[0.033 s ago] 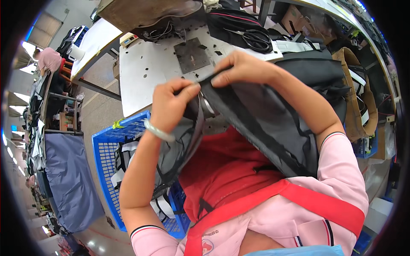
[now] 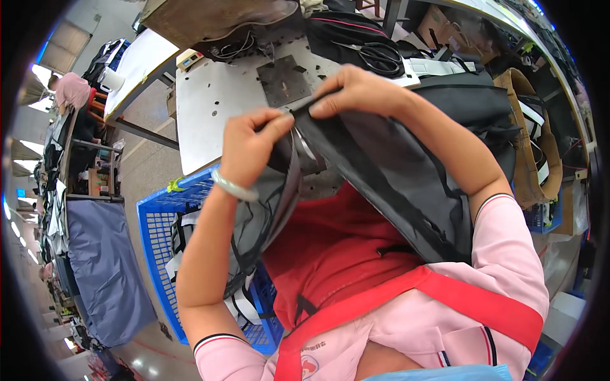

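Left hand (image 2: 249, 143): thumb and fingers pinched together on the edge of the grey cloth (image 2: 406, 168). Right hand (image 2: 352, 92): thumb and fingers likewise closed on the cloth, just beside the left. Cloth hangs from both hands in front of the red apron (image 2: 343, 235); held part near the dark plate (image 2: 284, 81) on the white table (image 2: 198, 136). Blue basket (image 2: 159, 238) beside the left forearm. Scissors (image 2: 366, 51) beyond the right hand.

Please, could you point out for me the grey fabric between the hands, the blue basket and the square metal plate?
Grey fabric (image 2: 389, 155): head view, on its broad right-side panel.
Blue basket (image 2: 196, 189): head view, on its far wall.
Metal plate (image 2: 274, 89): head view, on its flat top.
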Tool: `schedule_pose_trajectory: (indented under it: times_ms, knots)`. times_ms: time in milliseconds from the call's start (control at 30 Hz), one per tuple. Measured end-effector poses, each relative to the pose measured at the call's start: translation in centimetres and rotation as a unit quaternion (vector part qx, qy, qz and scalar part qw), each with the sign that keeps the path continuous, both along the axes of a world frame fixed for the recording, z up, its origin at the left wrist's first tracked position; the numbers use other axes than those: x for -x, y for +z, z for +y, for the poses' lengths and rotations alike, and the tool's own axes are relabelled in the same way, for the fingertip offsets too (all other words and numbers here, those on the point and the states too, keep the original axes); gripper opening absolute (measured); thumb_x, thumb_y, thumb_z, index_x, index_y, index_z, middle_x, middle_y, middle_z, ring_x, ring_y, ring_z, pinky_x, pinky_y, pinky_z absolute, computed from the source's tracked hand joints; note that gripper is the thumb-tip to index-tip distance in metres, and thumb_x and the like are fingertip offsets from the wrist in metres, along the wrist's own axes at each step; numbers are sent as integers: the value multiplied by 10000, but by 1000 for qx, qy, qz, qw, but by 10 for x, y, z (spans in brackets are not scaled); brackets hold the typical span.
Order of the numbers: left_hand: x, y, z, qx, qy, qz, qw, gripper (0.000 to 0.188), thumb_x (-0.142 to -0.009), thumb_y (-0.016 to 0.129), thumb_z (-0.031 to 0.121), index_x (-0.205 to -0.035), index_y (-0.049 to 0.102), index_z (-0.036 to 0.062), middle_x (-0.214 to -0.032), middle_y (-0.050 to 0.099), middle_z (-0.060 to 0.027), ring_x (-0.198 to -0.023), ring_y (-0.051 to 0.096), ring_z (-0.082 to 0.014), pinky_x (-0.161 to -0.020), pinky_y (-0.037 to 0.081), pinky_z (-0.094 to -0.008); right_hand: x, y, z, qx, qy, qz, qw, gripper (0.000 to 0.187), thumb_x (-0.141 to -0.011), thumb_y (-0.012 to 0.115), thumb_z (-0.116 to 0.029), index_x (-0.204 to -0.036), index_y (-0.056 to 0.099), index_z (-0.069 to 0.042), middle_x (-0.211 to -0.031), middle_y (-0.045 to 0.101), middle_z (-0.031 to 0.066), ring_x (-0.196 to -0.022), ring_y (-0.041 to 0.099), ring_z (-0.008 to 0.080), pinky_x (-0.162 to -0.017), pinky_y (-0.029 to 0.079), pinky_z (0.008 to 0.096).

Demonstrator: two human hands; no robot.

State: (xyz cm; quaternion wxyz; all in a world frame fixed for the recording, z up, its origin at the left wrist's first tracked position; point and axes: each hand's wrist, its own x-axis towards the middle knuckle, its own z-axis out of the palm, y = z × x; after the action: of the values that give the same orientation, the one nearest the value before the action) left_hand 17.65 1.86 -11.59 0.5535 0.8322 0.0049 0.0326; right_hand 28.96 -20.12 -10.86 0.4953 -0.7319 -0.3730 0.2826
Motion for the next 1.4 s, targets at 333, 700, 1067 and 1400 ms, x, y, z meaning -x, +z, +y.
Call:
schedule_pose_trajectory:
  times_ms: [333, 700, 1067, 1400]
  knots:
    - [-82, 0, 27, 58, 6, 80, 995, 242, -888, 671, 104, -1071, 690, -52, -908, 701, -57, -797, 634, -104, -757, 483, -225, -65, -13, 22, -40, -77, -16, 996, 429, -810, 749, -299, -1061, 712, 47, -963, 710, 52, -918, 620, 104, -869, 448, 235]
    - [-109, -8, 24, 68, 46, 64, 995, 262, -863, 697, 101, -1068, 695, -63, -925, 708, -86, -821, 645, -135, -777, 488, -241, -90, -16, 24, -15, -100, 23, 995, 446, -821, 746, -299, -1119, 700, 30, -1055, 700, 102, -962, 641, 154, -897, 469, 259]
    - [-137, -23, 58, 118, 68, 1, 991, 295, -845, 675, 75, -1111, 690, -52, -1063, 704, -104, -994, 624, -161, -935, 444, -271, -132, -22, 30, -45, -83, -19, 995, 426, -839, 734, -326, -1119, 709, -6, -1118, 692, 75, -1081, 610, 164, -990, 419, 277]
    - [25, -10, -10, 17, -118, -19, 993, 99, -871, 633, 25, -951, 662, -26, -922, 620, -26, -859, 554, -110, -799, 440, -245, 46, -143, -198, 451, 159, 306, 823, 675, -800, 768, -413, -1299, 579, 0, -1342, 571, 181, -1314, 459, 293, -1108, 324, 427]
